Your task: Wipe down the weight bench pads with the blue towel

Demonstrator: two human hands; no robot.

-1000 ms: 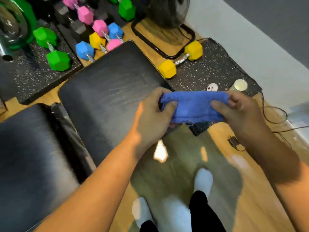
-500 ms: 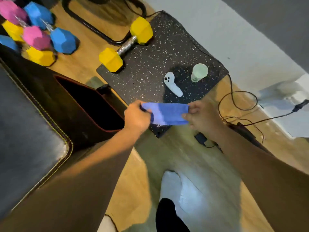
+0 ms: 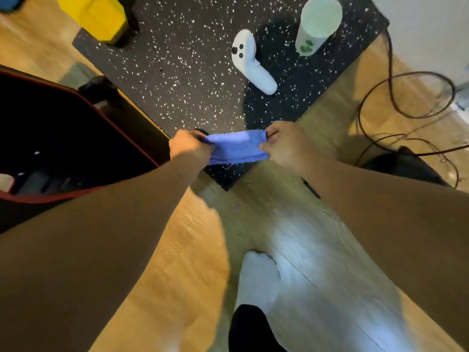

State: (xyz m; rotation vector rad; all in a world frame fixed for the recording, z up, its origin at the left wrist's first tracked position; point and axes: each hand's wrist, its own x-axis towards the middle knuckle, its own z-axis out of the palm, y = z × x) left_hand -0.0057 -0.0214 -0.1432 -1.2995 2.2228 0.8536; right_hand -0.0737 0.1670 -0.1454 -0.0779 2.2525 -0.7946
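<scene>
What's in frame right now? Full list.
blue towel: 1, blue, stretched between both hands over the mat's near corner
rubber mat: 1, black with white specks, on the floor
controller: 1, white, lying on the mat
cup: 1, white, standing on the mat, right of the controller
dumbbell: 1, yellow, top left, cropped
red-edged object: 1, black, left; unclear what
cables: black, looped on the wood floor, right
sock: 1, white, bottom centre
left hand: grips the towel's left end
right hand: pinches the towel's right end
</scene>
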